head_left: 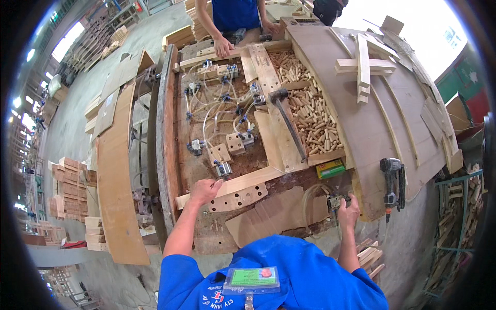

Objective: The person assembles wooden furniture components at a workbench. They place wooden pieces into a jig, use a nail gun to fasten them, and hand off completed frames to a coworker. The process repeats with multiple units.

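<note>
My left hand (205, 191) is closed on the left part of a pale wooden strip (250, 181) along the near side of the workbench jig. Just beyond its fingers sit a small air cylinder (222, 168) and a drilled wooden block (219, 153). My right hand (349, 211) grips a small hand valve (337, 200) with clear air hoses, at the bench's near right; its fingertips are partly hidden. Across the bench, a co-worker's hand (223, 46) rests by the far wooden strip (211, 58). A hammer (285, 116) lies on the wooden board right of the hoses.
A bin of wooden dowels (312, 113) sits right of the jig, near a green-and-yellow box (330, 169). A nail gun (392, 183) hangs at the right table edge. Crossed wooden pieces (363, 67) lie on the right tabletop. Cardboard (279, 214) covers the near bench.
</note>
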`<action>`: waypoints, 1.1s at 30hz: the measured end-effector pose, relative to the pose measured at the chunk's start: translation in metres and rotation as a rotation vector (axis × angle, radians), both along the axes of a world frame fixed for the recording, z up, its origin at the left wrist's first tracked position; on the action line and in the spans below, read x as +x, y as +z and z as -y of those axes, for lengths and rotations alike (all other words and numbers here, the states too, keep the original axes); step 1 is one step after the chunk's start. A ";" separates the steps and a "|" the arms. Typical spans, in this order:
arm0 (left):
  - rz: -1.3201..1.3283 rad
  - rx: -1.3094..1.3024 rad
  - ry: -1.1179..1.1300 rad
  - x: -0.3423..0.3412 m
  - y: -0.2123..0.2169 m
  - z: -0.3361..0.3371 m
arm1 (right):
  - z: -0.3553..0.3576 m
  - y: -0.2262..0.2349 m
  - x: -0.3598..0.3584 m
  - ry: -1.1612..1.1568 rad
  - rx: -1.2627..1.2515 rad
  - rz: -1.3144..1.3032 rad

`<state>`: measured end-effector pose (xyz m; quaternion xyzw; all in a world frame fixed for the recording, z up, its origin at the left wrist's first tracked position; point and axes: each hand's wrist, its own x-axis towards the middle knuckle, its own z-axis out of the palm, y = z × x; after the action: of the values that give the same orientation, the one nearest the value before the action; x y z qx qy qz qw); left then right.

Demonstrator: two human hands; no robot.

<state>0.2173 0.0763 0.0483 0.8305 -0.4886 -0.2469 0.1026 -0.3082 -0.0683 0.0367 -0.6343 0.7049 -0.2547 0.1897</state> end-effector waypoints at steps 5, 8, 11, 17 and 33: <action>0.021 0.113 0.005 -0.004 0.060 0.013 | -0.003 0.003 -0.001 -0.004 0.002 -0.016; -0.004 0.086 0.025 -0.004 0.088 0.010 | -0.006 0.002 0.000 -0.016 -0.023 0.001; -0.010 -0.010 0.040 -0.008 0.102 -0.006 | -0.009 0.005 0.007 -0.029 -0.143 -0.054; -0.289 -0.337 0.098 -0.050 0.097 -0.020 | -0.022 0.037 0.060 0.278 -0.238 0.089; -1.203 -0.651 -0.078 -0.237 0.168 0.155 | -0.010 0.104 0.141 0.665 0.120 1.074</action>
<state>-0.0197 -0.0785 0.2166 0.4577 -0.4257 -0.5094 0.5915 -0.1676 -0.0583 0.1407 -0.5916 0.2900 -0.4250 0.6208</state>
